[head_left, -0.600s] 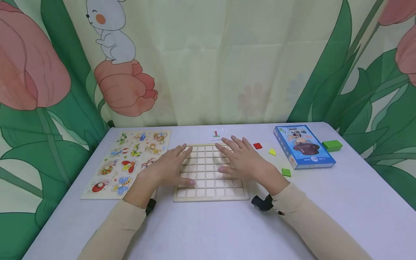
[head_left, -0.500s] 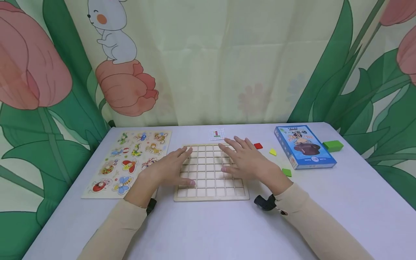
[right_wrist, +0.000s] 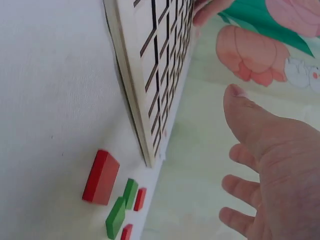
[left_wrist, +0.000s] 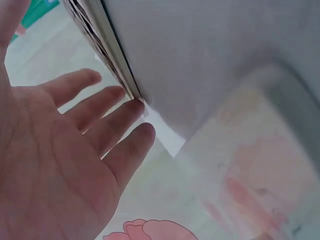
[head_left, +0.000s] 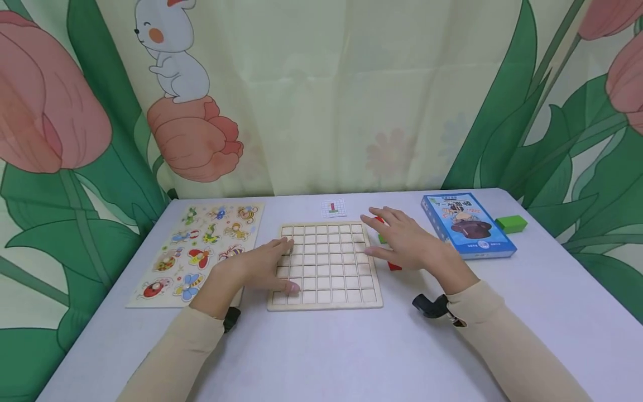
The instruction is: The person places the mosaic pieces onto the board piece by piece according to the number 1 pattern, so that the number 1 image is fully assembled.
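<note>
Rightward off the pale wooden gridded board [head_left: 326, 265] has moved my right hand [head_left: 407, 240], fingers spread, empty, near a red rectangular block [right_wrist: 100, 182]; my relaxed, empty left hand [head_left: 251, 271] is at the board's left edge. Seemingly I'm reaching; picking calls for a pinch.

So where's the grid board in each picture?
Head: the grid board lies flat, around the middle, below centre.
Left wrist: almost edge-on at the top, left of centre.
Right wrist: steeply slanted, from the top down past the middle.
Shared landmark: the left hand, at the board's edge.
</note>
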`<state>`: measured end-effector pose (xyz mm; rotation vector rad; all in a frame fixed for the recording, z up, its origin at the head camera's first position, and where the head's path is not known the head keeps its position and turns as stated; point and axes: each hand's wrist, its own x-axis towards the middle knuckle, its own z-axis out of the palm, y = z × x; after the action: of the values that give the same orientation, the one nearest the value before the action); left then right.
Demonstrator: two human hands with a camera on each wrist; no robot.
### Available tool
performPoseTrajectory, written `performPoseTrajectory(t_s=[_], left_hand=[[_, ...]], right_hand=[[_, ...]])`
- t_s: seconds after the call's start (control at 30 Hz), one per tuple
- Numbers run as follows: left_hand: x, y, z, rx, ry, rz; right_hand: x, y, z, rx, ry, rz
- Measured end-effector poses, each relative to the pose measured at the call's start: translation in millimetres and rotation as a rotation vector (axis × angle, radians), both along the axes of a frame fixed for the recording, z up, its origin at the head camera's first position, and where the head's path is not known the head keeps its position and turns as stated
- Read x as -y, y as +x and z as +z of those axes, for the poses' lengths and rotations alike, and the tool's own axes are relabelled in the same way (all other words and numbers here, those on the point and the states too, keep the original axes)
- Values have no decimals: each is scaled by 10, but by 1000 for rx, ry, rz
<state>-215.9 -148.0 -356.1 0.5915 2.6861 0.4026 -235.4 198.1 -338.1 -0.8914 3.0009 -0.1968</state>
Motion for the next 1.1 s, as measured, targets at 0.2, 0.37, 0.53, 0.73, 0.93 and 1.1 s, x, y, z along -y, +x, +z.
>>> performPoseTrajectory(t_s=[0.2,0.37,0.53,0.73,0.93,1.1], left_hand=[[-9,-21,46,28,-21,-18],[58,-70,69,31,-63,-34],[79,-79,23,63,-76,-32],[17,-78,3,64,-81,-15],[-12,-95,-1,37,-90,-17],[-17,-105,-49,32,-76,-11]], right_hand=[[-160,-58,8,45,-60,-26],[-291,-166,-7,88,-175,-32],[-455,-199,-79,145,-207,-91],[-683,-194,-135,170,-192,-146],[-778,-252,-190,173,-153,-217],[-797,-271,-227,190,-147,-268]])
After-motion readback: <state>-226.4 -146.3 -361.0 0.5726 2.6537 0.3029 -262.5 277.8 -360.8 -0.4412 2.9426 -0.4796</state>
